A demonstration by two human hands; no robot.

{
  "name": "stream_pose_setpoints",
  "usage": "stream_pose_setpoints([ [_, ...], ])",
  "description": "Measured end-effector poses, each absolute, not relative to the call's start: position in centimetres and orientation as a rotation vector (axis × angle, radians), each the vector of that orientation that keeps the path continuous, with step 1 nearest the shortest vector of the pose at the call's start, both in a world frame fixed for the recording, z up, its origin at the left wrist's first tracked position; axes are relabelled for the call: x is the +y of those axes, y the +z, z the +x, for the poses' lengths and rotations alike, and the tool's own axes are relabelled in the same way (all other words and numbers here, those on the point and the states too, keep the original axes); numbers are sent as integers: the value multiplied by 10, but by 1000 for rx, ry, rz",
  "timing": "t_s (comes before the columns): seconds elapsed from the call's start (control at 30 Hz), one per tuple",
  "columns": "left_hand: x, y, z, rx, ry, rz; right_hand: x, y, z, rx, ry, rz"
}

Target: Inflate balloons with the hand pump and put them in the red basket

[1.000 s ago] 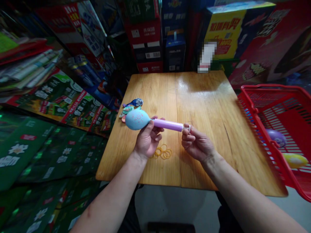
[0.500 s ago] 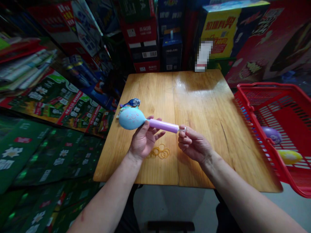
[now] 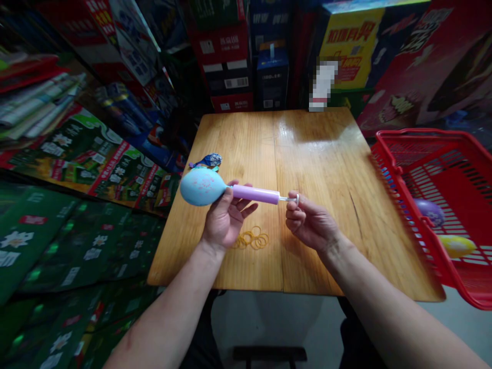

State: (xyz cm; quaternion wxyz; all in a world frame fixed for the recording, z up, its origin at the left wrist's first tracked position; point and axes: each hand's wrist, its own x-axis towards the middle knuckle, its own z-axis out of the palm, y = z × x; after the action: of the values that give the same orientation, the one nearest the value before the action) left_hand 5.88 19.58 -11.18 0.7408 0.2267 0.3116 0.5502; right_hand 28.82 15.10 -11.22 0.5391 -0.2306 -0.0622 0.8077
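A lilac hand pump [image 3: 255, 193] is held level over the wooden table [image 3: 315, 154]. A light blue patterned balloon [image 3: 201, 186], partly blown up, sits on its left end. My left hand [image 3: 225, 218] pinches the balloon's neck against the pump's nozzle. My right hand [image 3: 310, 223] is closed on the ring handle at the end of the pump's thin rod, a little way out of the barrel. Under the pump lies a small heap of yellow rubber bands [image 3: 253, 239]. Limp, flat balloons [image 3: 207, 161] lie behind the blue one.
A red plastic basket [image 3: 430, 200] stands at the table's right edge with a purple balloon [image 3: 429, 211] and a yellow balloon [image 3: 457, 246] inside. Stacked printed cartons [image 3: 230, 56] wall in the back and both sides. Green cartons [image 3: 69, 215] slope along the left.
The right hand has drawn the pump's rod a little out of the barrel. The blue balloon looks slightly fuller and sits a bit further left.
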Motion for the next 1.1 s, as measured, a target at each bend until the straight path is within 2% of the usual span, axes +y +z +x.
stream_pose_setpoints([
  [0.17,187,-117,71,668,1179,440,150,-123,272,-119,1968,-540],
  [0.47,207,-101,44,700,1292,528,152,-101,299,-225,1906,-565],
  [0.73,187,-115,69,716,1188,476,148,-122,272,-158,1971,-496],
  [1.1,201,-104,50,724,1286,516,152,-98,298,-173,1878,-615],
])
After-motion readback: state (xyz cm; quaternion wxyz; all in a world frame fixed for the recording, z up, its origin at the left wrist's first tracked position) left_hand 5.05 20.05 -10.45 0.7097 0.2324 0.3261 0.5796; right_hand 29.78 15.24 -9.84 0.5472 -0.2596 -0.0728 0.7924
